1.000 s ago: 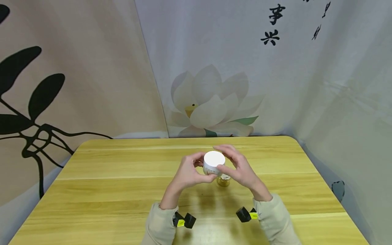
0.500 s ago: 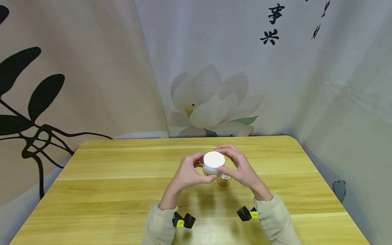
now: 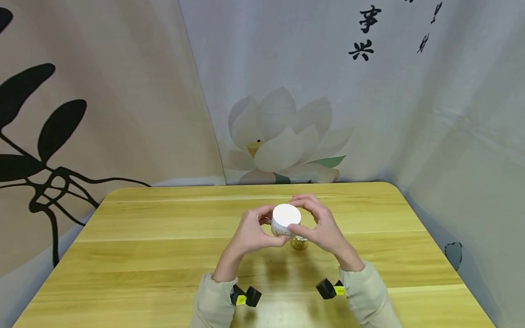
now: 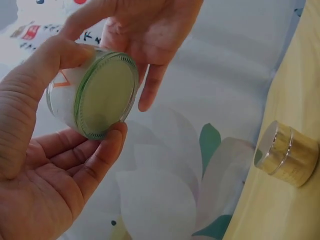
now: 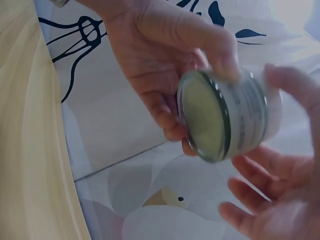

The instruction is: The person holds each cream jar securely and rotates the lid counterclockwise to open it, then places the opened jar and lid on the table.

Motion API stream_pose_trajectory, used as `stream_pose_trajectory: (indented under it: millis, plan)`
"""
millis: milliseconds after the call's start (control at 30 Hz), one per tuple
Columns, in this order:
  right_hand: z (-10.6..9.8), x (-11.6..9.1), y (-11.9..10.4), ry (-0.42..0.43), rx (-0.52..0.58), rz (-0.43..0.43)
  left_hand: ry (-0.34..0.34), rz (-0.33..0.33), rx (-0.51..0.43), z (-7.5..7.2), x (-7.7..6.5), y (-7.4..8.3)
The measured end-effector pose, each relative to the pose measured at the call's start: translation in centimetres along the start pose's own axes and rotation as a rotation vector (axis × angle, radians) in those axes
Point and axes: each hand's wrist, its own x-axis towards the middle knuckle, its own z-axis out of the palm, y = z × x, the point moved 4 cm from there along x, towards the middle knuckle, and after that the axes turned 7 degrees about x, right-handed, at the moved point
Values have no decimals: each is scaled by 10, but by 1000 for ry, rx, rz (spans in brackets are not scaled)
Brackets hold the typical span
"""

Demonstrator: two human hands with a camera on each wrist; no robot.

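My left hand (image 3: 253,233) grips a glass jar (image 4: 109,97) above the table, thumb on one side and fingers curled round the other. The jar has a printed side, a pale greenish base and a white lid (image 3: 286,214). The lid faces up in the head view; the base shows in both wrist views. My right hand (image 3: 323,228) has its thumb and index finger at opposite sides of the lid, its other fingers spread below in the right wrist view. Partly behind my right thumb, a small gold jar (image 3: 300,243) stands on the table.
The wooden table (image 3: 143,255) reaches back to a hanging cloth (image 3: 287,68) printed with a lotus and characters. Black cameras with yellow labels sit at both wrists, such as the left wrist camera (image 3: 253,296).
My right thumb has shifted slightly left along the front of the lid, and its fingers a little to the right. My left hand and the jar stay almost in place.
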Motion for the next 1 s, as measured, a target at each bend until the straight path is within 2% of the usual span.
stream_pose_trajectory:
  millis: [100,200,267,367,467,533,767,833,900,1000]
  plan:
    - [1,0,1,-76,60,-30,-15,21,-4,3,0,-7]
    - [2,0,2,-106,72,-53,-20,27,-4,7,1,-20]
    - [2,0,3,-80,45,-52,-17,21,-2,9,1,-28]
    - [1,-1,4,-4,-6,-30,-9,18,-4,9,2,-31]
    - [1,0,4,50,-26,-1,-1,24,-8,7,3,-33]
    - [1,0,3,50,-14,9,-1,29,-11,7,3,-33]
    - [5,0,5,-81,81,-62,-11,49,-26,8,1,-34]
    - [6,0,5,-90,75,-79,-10,43,-17,8,1,-33]
    - [6,-1,5,-70,51,-71,-9,34,-10,8,1,-31]
    - [4,-2,8,-2,3,-31,-5,28,-4,4,0,-18]
